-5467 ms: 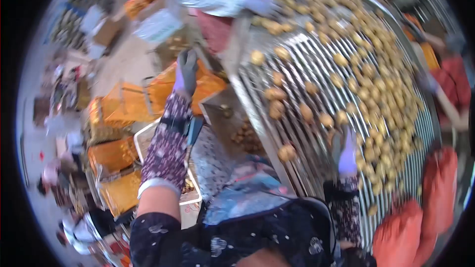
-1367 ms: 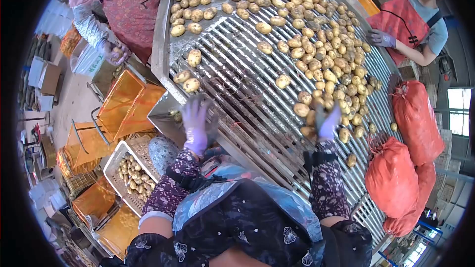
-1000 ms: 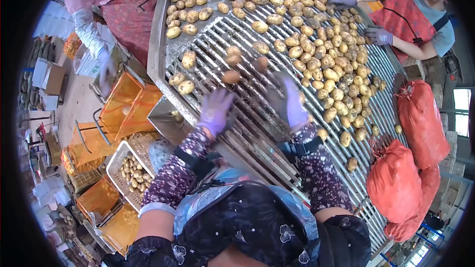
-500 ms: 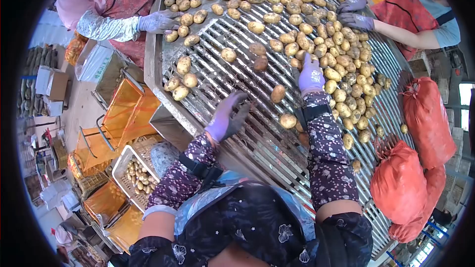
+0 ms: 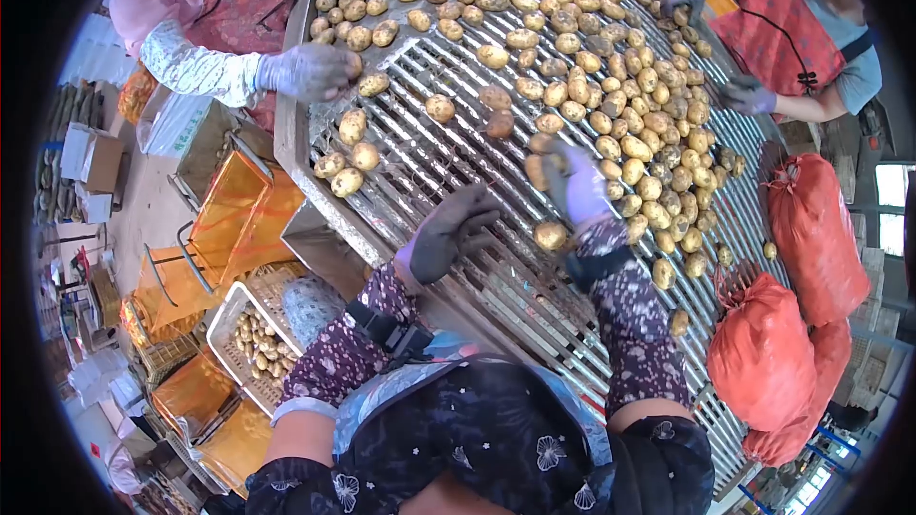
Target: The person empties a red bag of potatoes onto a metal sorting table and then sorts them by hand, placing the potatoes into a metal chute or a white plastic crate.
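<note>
My left hand (image 5: 448, 234), in a purple glove with a dark grey palm, hovers above the near side of the slatted metal table (image 5: 458, 148). Its fingers are apart and nothing is in them. My right hand (image 5: 578, 183), gloved the same way, has its fingers curled against a potato (image 5: 536, 173) to the left of the main pile. The fingertips are partly hidden. A single potato (image 5: 550, 236) lies just below that hand. Two browner potatoes (image 5: 498, 123) sit further up the slats, and a potato pile (image 5: 658, 133) spreads to the right.
Co-workers' gloved hands (image 5: 310, 72) (image 5: 749, 95) work at the left and right edges. Red mesh sacks (image 5: 766, 353) lie at the right. A white crate (image 5: 232, 324) with small potatoes and orange bag stands (image 5: 224, 219) are at the lower left.
My right hand has drawn back from the pile, leftward and down, to a potato. My left hand has turned, showing its dark palm. The right-hand co-worker's hands have moved apart; the left-hand co-worker's near hand has curled.
</note>
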Motion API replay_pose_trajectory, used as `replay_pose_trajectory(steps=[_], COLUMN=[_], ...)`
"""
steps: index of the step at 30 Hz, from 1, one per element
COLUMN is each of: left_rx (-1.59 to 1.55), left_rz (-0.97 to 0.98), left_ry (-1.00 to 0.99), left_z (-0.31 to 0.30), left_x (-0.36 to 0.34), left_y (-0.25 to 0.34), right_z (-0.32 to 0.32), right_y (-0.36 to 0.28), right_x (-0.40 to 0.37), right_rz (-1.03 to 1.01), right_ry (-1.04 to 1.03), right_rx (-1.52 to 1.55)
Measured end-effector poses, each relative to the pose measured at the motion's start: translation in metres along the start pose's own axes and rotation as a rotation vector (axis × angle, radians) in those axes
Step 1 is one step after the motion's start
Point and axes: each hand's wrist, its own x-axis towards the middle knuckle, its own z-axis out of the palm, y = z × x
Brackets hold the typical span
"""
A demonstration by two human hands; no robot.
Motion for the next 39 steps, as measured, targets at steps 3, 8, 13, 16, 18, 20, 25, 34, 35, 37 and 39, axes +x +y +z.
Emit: replay_pose_trajectory(steps=[3,8,13,16,18,20,25,34,35,37,39], left_rx=[-0.009,-0.214,-0.115,-0.19,-0.246,-0.28,-0.152,-0.468,-0.475,-0.489,-0.439], left_rz=[0.112,-0.022,-0.126,-0.164,-0.203,-0.188,-0.1,-0.017,0.006,0.05,0.098], left_ry=[-0.141,-0.1,0.093,-0.065,-0.065,-0.153,-0.082,-0.18,-0.189,-0.2,-0.181], left_z=[-0.009,-0.042,-0.022,-0.032,-0.018,-0.021,-0.034,-0.045,-0.05,-0.056,-0.053], left_x=[0.007,0.018,0.004,0.009,0.004,0.01,-0.001,-0.018,-0.021,-0.027,-0.036], left_y=[-0.011,-0.013,-0.002,-0.015,-0.014,-0.013,0.002,0.021,0.021,0.018,0.022], right_z=[0.019,-0.046,-0.064,-0.05,-0.009,0.008,-0.007,-0.019,-0.004,0.024,0.036], right_y=[-0.055,-0.004,0.048,-0.015,-0.013,-0.051,-0.01,-0.032,-0.01,0.0,0.007], right_x=[-0.034,0.0,0.014,-0.001,-0.026,-0.032,0.048,0.063,0.051,0.026,0.021], right_rz=[-0.209,0.061,0.088,0.225,-0.157,-0.379,-0.022,0.341,0.113,-0.187,-0.224], right_ry=[-0.279,0.105,-0.076,-0.184,-0.195,-0.391,0.041,-0.278,-0.235,-0.244,-0.156], right_rx=[0.222,-0.753,-0.989,-0.287,0.1,-0.041,-0.591,-0.527,-0.523,-0.61,-0.725])
